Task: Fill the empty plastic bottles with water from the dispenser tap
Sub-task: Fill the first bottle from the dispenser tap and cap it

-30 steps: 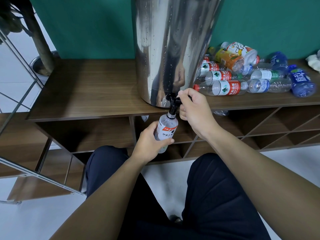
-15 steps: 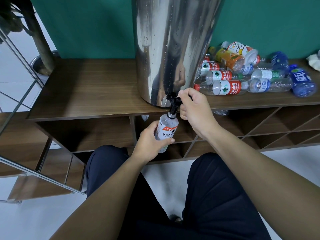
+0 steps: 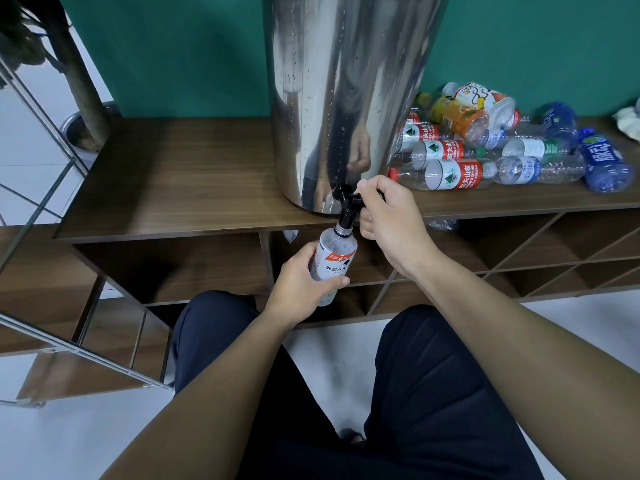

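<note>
A tall shiny steel water dispenser (image 3: 343,98) stands on the wooden shelf top (image 3: 180,181). Its black tap (image 3: 347,209) juts over the shelf edge. My left hand (image 3: 301,284) grips a clear plastic bottle (image 3: 333,259) with a white and orange label, held upright with its open mouth right under the tap spout. My right hand (image 3: 389,220) curls its fingers round the tap's handle. A heap of empty plastic bottles (image 3: 502,147) lies on its side on the shelf top, right of the dispenser.
Open wooden compartments (image 3: 519,258) run under the shelf top. A metal and glass frame (image 3: 52,209) slants across the left. My knees in dark trousers (image 3: 433,393) are below, over a white tiled floor. A green wall (image 3: 173,53) stands behind.
</note>
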A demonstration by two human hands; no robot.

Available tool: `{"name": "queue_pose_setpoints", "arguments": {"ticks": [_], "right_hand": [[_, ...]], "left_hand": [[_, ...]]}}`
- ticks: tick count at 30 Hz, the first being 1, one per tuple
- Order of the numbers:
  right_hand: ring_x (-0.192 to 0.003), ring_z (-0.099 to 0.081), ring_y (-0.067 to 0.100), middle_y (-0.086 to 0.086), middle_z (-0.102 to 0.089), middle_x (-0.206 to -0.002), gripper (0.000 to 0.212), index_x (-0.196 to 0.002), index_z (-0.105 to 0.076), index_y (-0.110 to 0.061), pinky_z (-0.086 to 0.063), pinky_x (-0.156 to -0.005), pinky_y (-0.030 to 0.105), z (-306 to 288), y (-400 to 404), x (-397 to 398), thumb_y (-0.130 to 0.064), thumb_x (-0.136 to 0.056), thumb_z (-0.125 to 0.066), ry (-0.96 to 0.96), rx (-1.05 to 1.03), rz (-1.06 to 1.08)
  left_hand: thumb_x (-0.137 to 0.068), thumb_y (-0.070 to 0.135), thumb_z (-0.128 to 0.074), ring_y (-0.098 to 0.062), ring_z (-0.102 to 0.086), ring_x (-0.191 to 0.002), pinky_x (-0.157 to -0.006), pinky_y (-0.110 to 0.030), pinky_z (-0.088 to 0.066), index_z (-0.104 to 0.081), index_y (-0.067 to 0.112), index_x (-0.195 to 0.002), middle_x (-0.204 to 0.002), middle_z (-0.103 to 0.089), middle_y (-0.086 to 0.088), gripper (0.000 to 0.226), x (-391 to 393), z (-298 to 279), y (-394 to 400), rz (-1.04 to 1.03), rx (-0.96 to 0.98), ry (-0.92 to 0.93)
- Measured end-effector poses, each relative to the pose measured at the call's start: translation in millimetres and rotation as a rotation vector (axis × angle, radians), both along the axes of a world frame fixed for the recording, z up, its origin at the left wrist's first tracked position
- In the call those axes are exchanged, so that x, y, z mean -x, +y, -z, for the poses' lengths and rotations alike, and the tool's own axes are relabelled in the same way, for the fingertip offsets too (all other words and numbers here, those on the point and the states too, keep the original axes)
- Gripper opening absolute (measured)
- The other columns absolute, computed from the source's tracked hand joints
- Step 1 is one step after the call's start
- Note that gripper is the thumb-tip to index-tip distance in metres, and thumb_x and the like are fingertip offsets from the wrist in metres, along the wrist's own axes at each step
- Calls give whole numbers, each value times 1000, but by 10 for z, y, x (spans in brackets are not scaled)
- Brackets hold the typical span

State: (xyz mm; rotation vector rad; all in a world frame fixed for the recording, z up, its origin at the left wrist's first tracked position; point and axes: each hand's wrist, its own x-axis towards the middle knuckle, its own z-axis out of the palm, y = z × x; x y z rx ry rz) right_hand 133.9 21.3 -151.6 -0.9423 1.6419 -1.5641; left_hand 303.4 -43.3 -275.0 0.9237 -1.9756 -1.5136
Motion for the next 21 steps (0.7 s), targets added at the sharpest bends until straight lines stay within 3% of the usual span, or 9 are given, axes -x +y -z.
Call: {"name": "queue_pose_setpoints", "arguments": {"ticks": [10, 21], "right_hand": [[-53, -26, 15, -8, -32, -58, 27, -96, -56, -13, -23, -52, 35, -10, 8, 0, -30, -117, -53, 17, -7, -2], [-53, -26, 14, -8, -32, -58, 27, -97, -56, -12, -22, -53, 35, -34, 14, -28, -28, -118, -52, 14, -10, 3]], "left_hand": [[-81, 34, -101, -4, -74, -119, -107, -45, -62, -66, 36, -137, -125, -79, 19, 66, 9, 3, -6, -1, -2, -15], [-82, 33, -100, 3, -72, -118, -104, -32, -60, -65, 36, -140, -126, -77, 22, 67, 2, -13, 5, -3, 1, -35]]}}
